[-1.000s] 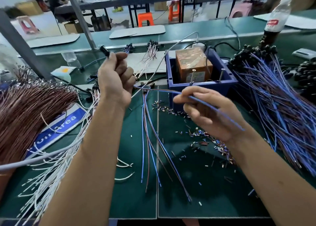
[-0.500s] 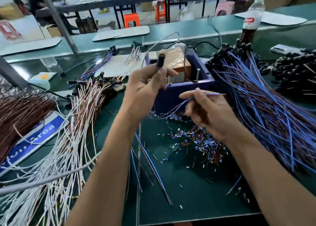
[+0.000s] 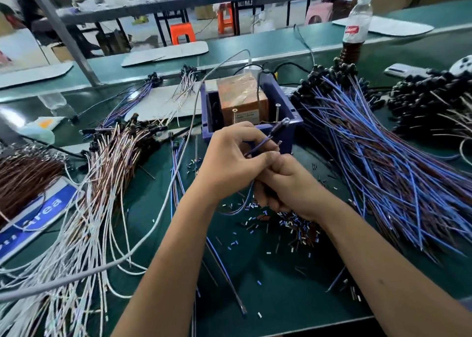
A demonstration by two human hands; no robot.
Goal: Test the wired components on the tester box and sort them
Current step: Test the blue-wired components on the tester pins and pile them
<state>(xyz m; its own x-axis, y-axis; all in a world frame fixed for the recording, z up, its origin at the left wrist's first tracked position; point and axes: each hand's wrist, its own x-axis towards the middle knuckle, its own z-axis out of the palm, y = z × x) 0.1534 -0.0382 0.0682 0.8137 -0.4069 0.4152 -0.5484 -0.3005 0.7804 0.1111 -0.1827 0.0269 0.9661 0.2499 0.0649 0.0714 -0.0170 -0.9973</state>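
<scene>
Blue-and-brown wired component (image 3: 258, 145): I pinch it in both closed hands, left (image 3: 235, 163), right (image 3: 286, 183), before the blue tester box (image 3: 288, 101); untested bundle along the worktop's right edge (image 3: 383, 163) looks large.

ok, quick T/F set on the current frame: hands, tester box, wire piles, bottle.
1. Both hands meet on one blue-wired component just in front of the tester box. True: left hand and right hand are pressed together on it.
2. The tester box is red. False: it is dark blue, with a brown taped block inside.
3. The big blue wire pile lies to the person's right of the box. True.
4. The bottle lies on its side. False: it stands upright at the far right.
5. The white and brown wire pile lies to the left. True.
</scene>
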